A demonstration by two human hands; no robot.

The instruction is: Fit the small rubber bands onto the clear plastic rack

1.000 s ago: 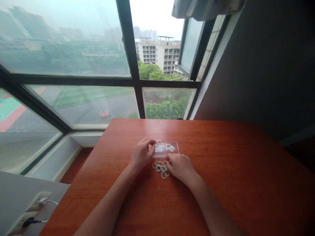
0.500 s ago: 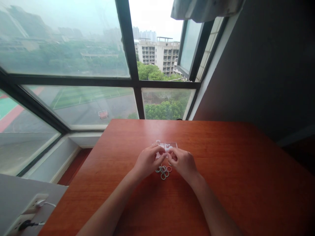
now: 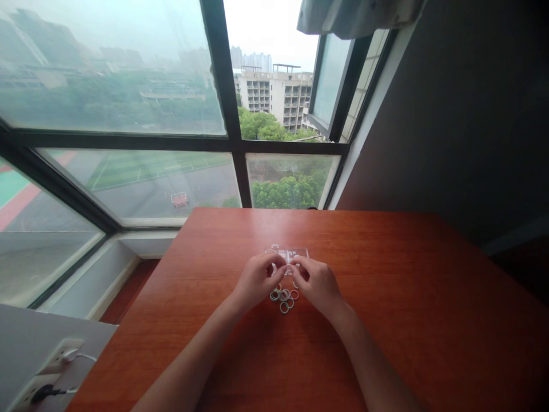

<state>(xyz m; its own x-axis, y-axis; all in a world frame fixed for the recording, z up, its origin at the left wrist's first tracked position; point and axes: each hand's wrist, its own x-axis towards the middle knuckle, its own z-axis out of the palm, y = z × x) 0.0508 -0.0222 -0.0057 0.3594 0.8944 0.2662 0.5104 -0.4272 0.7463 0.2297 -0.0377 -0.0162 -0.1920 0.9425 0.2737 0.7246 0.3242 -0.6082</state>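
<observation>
Clear plastic forms the case (image 3: 292, 252) just beyond the left hand (image 3: 258, 278) and right hand (image 3: 319, 281), whose fingertips nearly meet, thumbs close to fingers; whether either pinches anything, I cannot tell. Pale rings (image 3: 284, 295) lie between the hands on the tabletop (image 3: 407, 286).

A: Here we are, two bare arms angled in from below, our left forearm (image 3: 184, 355) slanting one way!
B: And our right forearm (image 3: 366, 357) slanting the other, so we're almost a mirror pair!
A: We've got the left hand (image 3: 257, 279) back up, thumb and forefinger curved toward each other!
B: Our right hand (image 3: 318, 283) is curled too, its fingertips (image 3: 294, 266) just beside the left's. Are they touching? We can't tell!
</observation>
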